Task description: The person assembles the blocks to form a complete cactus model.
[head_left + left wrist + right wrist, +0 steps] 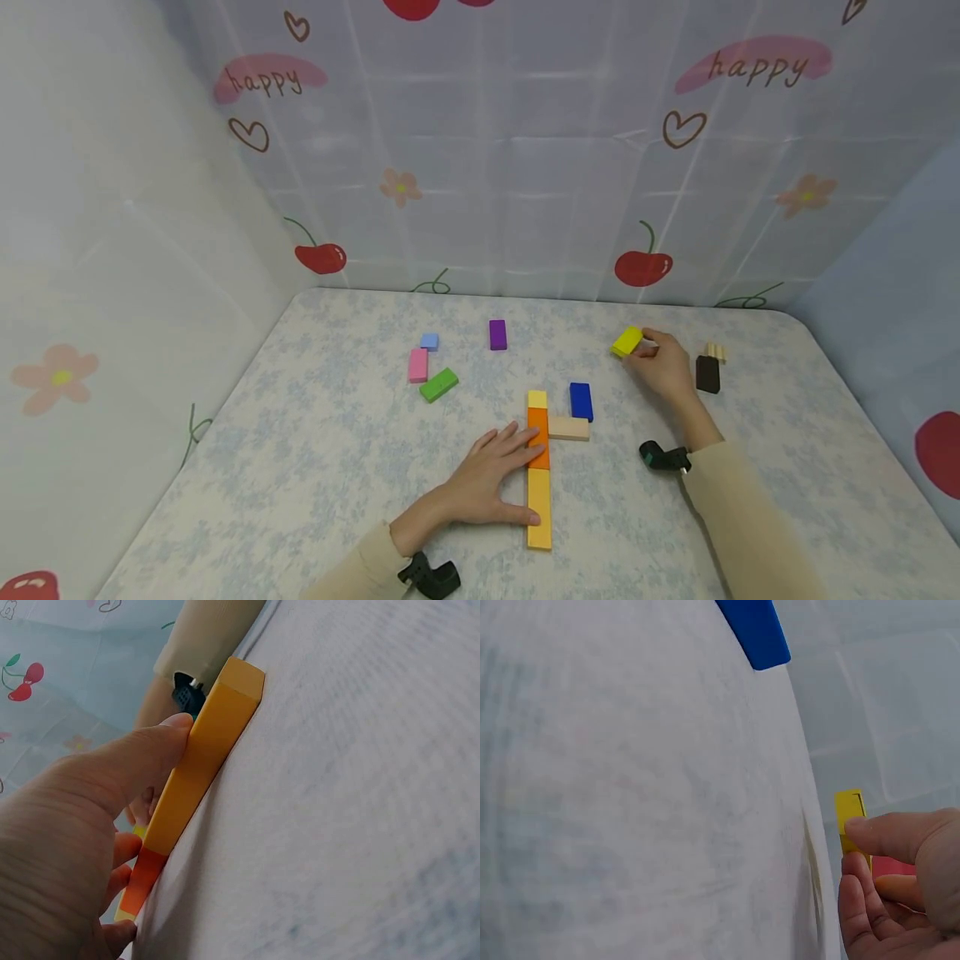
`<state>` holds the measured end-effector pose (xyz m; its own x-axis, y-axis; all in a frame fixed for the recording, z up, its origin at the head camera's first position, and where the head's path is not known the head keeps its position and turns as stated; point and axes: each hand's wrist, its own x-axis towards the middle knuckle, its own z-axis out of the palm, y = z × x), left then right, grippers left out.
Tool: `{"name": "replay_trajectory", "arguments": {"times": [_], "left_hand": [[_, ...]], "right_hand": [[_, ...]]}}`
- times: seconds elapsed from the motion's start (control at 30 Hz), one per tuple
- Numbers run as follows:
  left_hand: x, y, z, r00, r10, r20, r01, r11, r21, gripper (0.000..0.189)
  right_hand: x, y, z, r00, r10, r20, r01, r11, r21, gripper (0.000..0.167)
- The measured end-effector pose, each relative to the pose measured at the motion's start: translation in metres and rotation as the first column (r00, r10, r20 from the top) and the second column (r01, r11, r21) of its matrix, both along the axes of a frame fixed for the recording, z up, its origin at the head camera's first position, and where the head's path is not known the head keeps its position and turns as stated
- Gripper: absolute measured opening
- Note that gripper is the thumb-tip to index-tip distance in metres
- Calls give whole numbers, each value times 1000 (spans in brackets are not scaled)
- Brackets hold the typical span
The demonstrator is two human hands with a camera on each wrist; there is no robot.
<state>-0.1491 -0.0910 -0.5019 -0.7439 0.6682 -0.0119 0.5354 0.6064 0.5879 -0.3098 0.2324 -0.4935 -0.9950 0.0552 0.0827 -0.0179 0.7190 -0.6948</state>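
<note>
A column of blocks runs toward the person: a long yellow-orange block [540, 533] nearest, an orange block [538, 457] past it, a small yellow block [537, 399] at the far end. Spread along its left side is my left hand [486, 475], thumb touching the long block and fingertips on the orange one. My right hand [663, 367], farther back on the right, pinches a bright yellow block [627, 341] between thumb and fingers. Beside the column lie a plain wooden block [568, 428], end toward the orange block, and a blue block [581, 401].
At the back left are a light blue block [429, 342], a pink block [417, 366] and a green block [438, 385]. A purple block [498, 335] lies at back centre. Right of my right hand sit a black block [707, 375] and small wooden pieces [716, 352].
</note>
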Motion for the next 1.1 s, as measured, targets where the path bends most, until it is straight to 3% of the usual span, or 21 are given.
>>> {"name": "replay_trajectory", "arguments": {"times": [0.23, 0.5, 1.1], "left_hand": [[0, 0, 0, 1000, 1, 2, -1, 1000, 5, 86], [1, 0, -1, 1000, 2, 2, -2, 1000, 6, 86], [0, 1, -2, 1000, 3, -8, -4, 1000, -6, 86]], "right_hand": [[8, -12, 4, 986, 161, -36, -162, 987, -2, 61], [14, -22, 2, 950, 308, -54, -309, 951, -1, 60], [14, -22, -1, 912, 411, -11, -411, 911, -38, 58]]}}
